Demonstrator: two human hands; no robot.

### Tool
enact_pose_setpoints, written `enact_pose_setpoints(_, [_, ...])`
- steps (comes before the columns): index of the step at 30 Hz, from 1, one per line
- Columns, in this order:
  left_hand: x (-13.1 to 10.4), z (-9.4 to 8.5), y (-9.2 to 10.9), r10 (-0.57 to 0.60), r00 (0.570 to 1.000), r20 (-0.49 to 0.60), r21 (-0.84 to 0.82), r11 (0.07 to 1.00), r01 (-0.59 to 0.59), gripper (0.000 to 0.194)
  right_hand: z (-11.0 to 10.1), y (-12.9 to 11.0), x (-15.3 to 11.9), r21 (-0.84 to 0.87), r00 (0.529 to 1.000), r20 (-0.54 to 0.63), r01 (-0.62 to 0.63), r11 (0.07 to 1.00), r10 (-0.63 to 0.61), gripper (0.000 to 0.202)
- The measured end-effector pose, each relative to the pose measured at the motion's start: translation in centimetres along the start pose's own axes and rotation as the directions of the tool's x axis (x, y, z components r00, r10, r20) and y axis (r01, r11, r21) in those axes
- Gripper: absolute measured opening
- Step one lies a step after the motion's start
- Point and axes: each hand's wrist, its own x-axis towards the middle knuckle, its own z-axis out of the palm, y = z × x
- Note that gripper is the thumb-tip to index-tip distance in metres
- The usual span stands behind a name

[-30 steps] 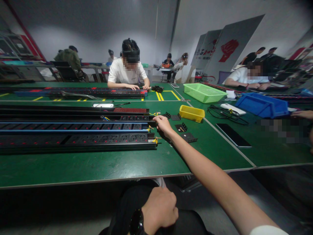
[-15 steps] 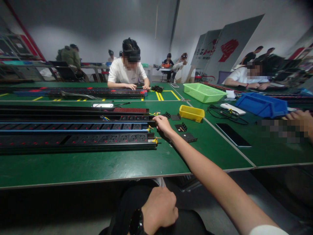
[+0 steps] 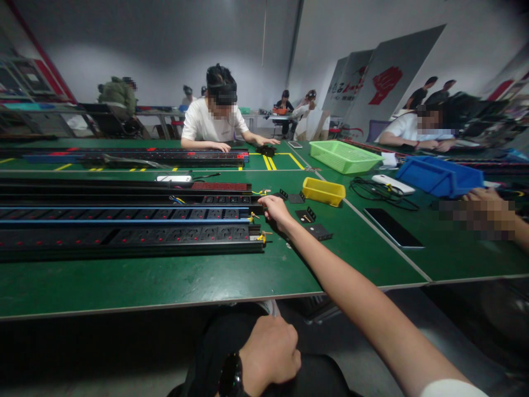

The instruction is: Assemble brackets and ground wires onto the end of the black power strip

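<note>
My right hand (image 3: 274,210) reaches across the table, fingers closed at the right end of a black power strip (image 3: 227,200) with a few sockets. Exactly how the fingertips meet that end is hard to see. My left hand (image 3: 270,353), with a dark watch (image 3: 231,375) on the wrist, rests over my lap as a fist; nothing shows in it. Nearer to me lie a blue-edged power strip (image 3: 185,213) and a black power strip with red-lit switches (image 3: 185,236), yellow wire ends at their right. Small black brackets (image 3: 317,231) lie beside my right forearm.
On the green table (image 3: 144,284) stand a yellow bin (image 3: 323,191), a green basket (image 3: 346,156) and a blue bin (image 3: 442,175). A phone-like black slab (image 3: 392,227) lies right of my arm. A co-worker's hand (image 3: 487,209) is at the right edge; another person (image 3: 212,118) sits opposite.
My hands stay where they were. The person opposite has stretched one hand toward the dark bundle on the table. The co-worker's hand at the right has shifted left, beside the blue bin.
</note>
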Motion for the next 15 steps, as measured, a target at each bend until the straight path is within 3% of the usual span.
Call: enact_pose_setpoints(15, [0.11,0.3,-0.15,0.0,1.0,-0.007,0.006,1.0,0.0,0.035,0.03,-0.02,0.37,0.091,0.998,-0.022,-0.059,0.994,0.061,0.015])
